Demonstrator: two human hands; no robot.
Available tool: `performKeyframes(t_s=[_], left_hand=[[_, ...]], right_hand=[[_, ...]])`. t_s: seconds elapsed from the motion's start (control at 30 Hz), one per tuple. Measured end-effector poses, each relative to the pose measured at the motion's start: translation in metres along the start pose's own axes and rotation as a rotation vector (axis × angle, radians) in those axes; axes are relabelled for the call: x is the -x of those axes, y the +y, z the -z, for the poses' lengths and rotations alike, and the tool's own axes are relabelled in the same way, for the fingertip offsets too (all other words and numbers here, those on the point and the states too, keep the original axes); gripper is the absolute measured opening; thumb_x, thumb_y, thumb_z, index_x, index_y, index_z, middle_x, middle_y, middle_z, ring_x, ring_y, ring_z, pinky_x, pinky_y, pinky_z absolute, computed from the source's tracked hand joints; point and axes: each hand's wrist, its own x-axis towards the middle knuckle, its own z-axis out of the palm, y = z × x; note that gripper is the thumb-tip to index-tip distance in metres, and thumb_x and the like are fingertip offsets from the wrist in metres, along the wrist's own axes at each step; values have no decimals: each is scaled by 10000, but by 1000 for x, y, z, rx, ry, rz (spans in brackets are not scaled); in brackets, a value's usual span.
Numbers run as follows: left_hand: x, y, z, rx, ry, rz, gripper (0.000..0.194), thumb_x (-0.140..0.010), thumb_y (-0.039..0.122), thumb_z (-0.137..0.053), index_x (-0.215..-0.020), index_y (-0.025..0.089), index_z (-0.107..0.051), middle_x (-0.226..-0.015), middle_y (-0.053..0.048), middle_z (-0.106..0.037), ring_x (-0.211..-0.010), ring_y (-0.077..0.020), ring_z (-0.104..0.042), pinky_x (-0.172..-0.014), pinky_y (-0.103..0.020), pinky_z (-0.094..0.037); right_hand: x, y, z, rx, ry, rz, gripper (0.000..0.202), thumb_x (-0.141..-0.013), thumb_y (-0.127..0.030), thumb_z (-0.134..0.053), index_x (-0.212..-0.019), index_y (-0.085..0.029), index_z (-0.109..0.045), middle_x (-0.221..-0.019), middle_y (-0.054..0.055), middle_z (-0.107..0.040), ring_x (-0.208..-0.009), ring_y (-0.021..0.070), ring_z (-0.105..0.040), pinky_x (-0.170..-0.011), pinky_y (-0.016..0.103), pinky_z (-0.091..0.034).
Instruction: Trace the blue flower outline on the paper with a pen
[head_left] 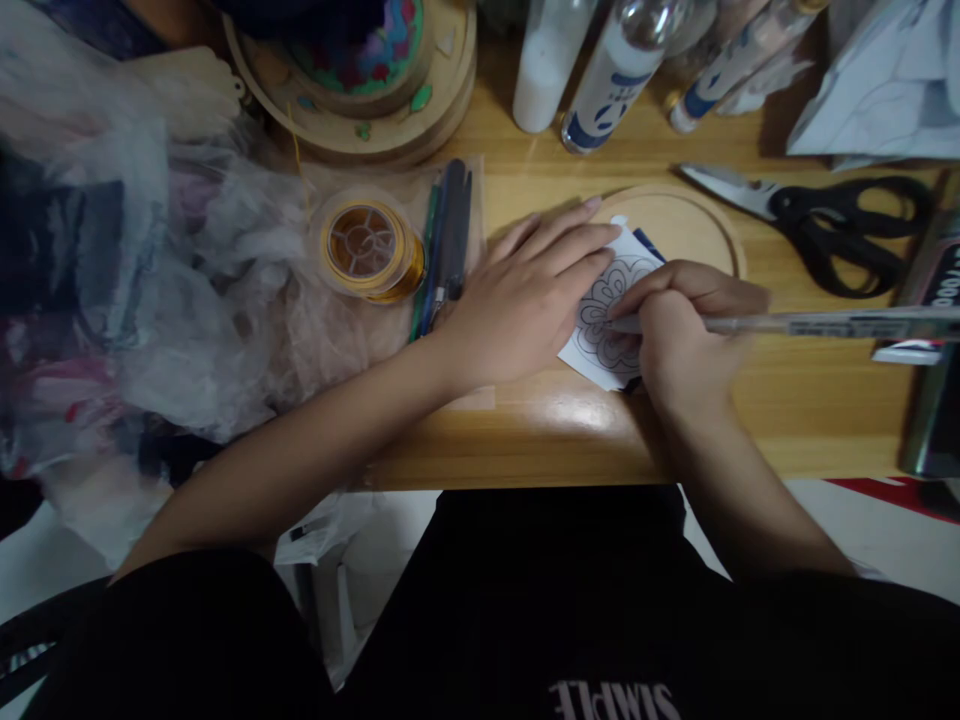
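Observation:
My right hand grips a pen with a clear barrel, its tip against a small white paper that bears an outlined flower drawing. Flat across the left edge of this paper lies my left hand, fingers stretched out. Something dark blue shows from under the paper, mostly hidden. Behind both hands is a round wooden disc, partly covered by them and the paper.
Black-handled scissors lie at the right. Bottles stand at the back. Left of my hands are several pens, a spool of golden thread and crumpled plastic bags. A round wooden stand is at back left.

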Motion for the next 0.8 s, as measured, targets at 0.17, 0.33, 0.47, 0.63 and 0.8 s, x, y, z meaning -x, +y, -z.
performKeyframes(t_s=[0.17, 0.33, 0.47, 0.63, 0.8], left_hand=[[0, 0, -1, -9, 6, -5, 456, -935, 84, -431, -1319, 240, -621, -1552, -27, -544, -1530, -257, -399, -1261, -495, -314], [1, 0, 0, -14, 10, -12, 466, -939, 85, -438, -1343, 248, -602, -1560, -23, -534, -1536, -260, -388, -1263, -498, -304], [2, 0, 0, -23, 6, -15, 465, -939, 75, -443, -1352, 227, -591, -1554, -45, -538, -1540, -265, -379, -1263, -482, -300], [2, 1, 1, -70, 14, -34, 431, -946, 68, -465, -1350, 140, -596, -1536, -114, -551, -1525, -274, -402, -1251, -469, -324], [5, -1, 3, -74, 32, -76, 387, -972, 93, -475, -1336, 136, -598, -1530, -117, -560, -1519, -269, -414, -1241, -478, -343]], right_hand=[[-1, -5, 0, 22, -12, 6, 217, -636, -163, -481, -479, -206, -625, -444, -40, -582, -408, 90, -477, -445, 235, -388], [-1, -5, 0, 0, 14, -46, 218, -632, -139, -467, -493, -208, -619, -438, -36, -573, -408, 105, -495, -424, 229, -388], [-1, -2, -1, -138, 64, -83, 234, -620, -110, -460, -523, -212, -648, -428, -38, -558, -363, 99, -466, -369, 222, -337], [-5, 3, -3, -266, 150, -153, 224, -627, -86, -449, -540, -219, -607, -459, -42, -538, -337, 97, -464, -329, 214, -274], [-14, 11, 1, -399, 223, -211, 146, -713, -201, -495, -573, -235, -518, -495, -38, -513, -343, 92, -471, -307, 210, -229]])
